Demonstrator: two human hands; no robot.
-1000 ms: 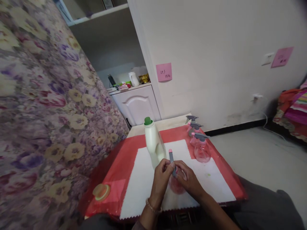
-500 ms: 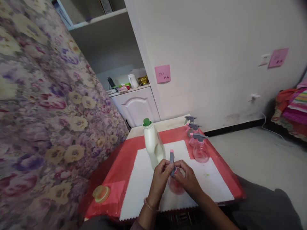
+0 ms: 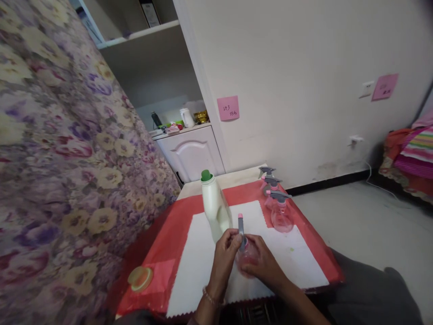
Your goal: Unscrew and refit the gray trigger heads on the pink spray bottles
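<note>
A clear pink spray bottle (image 3: pixel 248 259) stands upright on the white cloth (image 3: pixel 189 271) in front of me. Its grey spray head with a pink nozzle (image 3: pixel 241 225) points away from me. Fingers of my left hand (image 3: pixel 227 250) are closed round the spray head. My right hand (image 3: pixel 265 262) wraps the round body of the same bottle from the right. Just beyond my left hand stands a pale green jug (image 3: pixel 214 205) with a green spout at its uncapped mouth.
Several similar spray bottles (image 3: pixel 282 219) line the table's right edge. A round yellowish lid (image 3: pixel 140 278) lies at the front left on the red cover (image 3: pixel 158 253). A floral curtain (image 3: pixel 84 180) hangs along the left; a white cabinet (image 3: pixel 191 151) and wall stand behind.
My right hand has moved down from the bottle's neck to its body. My left hand stays on the spray head. The view has shifted slightly.
</note>
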